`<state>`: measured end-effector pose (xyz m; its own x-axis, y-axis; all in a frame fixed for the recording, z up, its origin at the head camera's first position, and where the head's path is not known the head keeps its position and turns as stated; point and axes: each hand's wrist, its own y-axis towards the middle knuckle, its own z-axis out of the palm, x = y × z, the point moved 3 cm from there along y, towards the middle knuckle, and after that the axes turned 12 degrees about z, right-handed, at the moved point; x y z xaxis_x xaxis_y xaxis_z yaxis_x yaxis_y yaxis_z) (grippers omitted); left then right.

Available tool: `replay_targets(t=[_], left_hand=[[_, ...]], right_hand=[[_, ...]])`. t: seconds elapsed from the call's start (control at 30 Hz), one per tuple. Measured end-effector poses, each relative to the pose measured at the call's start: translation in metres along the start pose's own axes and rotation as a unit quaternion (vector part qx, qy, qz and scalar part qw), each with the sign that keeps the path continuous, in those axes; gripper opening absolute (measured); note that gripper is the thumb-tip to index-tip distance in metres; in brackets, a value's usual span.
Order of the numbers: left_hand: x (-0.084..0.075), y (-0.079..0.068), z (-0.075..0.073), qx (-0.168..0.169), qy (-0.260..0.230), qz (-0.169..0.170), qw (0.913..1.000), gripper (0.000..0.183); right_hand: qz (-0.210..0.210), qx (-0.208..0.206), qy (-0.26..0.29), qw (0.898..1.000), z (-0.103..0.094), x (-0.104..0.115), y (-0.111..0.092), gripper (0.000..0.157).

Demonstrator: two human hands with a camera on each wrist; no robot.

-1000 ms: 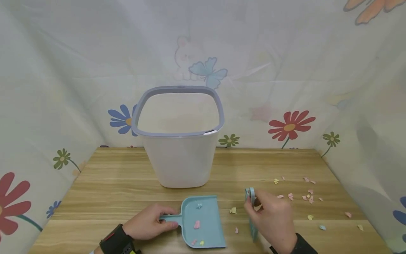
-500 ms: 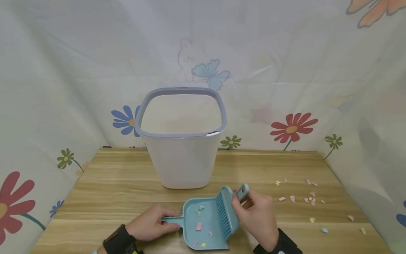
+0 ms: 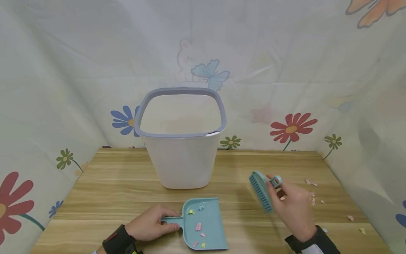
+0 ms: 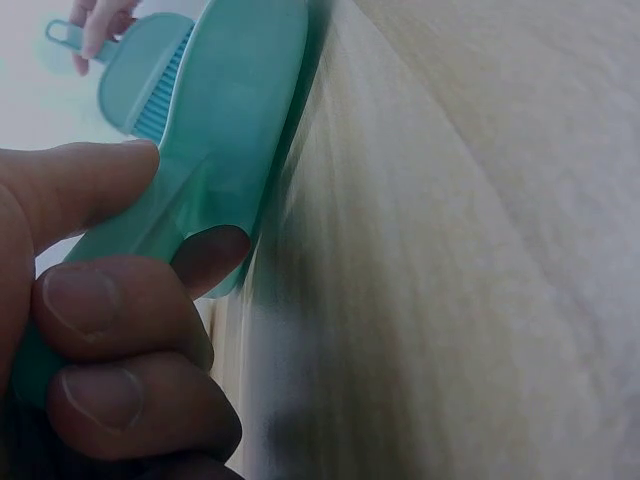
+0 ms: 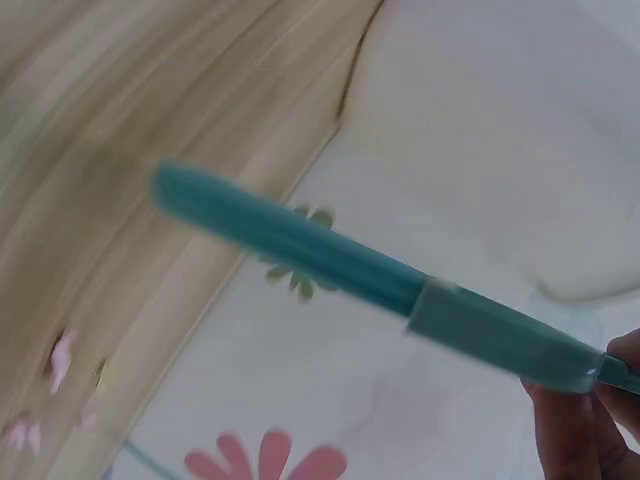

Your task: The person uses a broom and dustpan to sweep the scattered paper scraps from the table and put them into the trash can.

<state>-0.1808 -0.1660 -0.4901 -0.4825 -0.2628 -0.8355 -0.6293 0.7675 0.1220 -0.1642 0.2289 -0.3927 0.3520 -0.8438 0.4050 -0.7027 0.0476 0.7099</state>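
My left hand point(image 3: 152, 224) grips the short handle of a light blue dustpan point(image 3: 211, 225), which lies on the table with its straight edge facing right. Several small pink, yellow and blue paper scraps point(image 3: 198, 227) lie in the pan. Right of the pan, my right hand point(image 3: 295, 210) pinches the handle of a matching hand brush point(image 3: 260, 192), held above the table with its bristles facing left and down. In the left wrist view, thumb and curled fingers wrap the dustpan handle, and the brush point(image 4: 145, 78) shows beyond the pan. The right wrist view shows the brush point(image 5: 300, 250) edge-on, blurred.
A tall white bin point(image 3: 187, 158) with a grey-blue rim stands behind the dustpan. Several loose paper scraps point(image 3: 350, 218) lie on the right of the wooden table point(image 3: 117, 183), some hidden behind my right hand. A flower-printed curtain point(image 3: 253, 46) encloses the back and sides.
The brush went left over the dustpan's open edge, then back right and up off the table. Two scraps from beside the pan now lie in it. The left hand stays on the handle.
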Motion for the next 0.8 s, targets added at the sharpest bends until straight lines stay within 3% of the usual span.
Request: replay_targets(t=[0.17,0.43,0.63,0.8], left_hand=[[0.0,-0.001,0.0,0.0,0.004,-0.007,1.0,0.03],[0.0,-0.001,0.001,0.001,0.005,-0.01,0.9999,0.031],[-0.001,-0.002,0.002,0.001,0.0,-0.016,0.9999,0.031],[-0.001,-0.001,0.001,-0.001,0.0,-0.016,0.9999,0.031]], right_hand=[[-0.019,-0.007,-0.087,0.996,-0.013,-0.033,0.009,0.034],[0.029,-0.012,-0.104,0.994,-0.01,-0.075,0.023,0.029],[0.04,0.015,-0.121,0.992,0.002,-0.072,0.02,0.019],[0.007,0.023,-0.116,0.993,0.014,-0.048,0.012,0.019]])
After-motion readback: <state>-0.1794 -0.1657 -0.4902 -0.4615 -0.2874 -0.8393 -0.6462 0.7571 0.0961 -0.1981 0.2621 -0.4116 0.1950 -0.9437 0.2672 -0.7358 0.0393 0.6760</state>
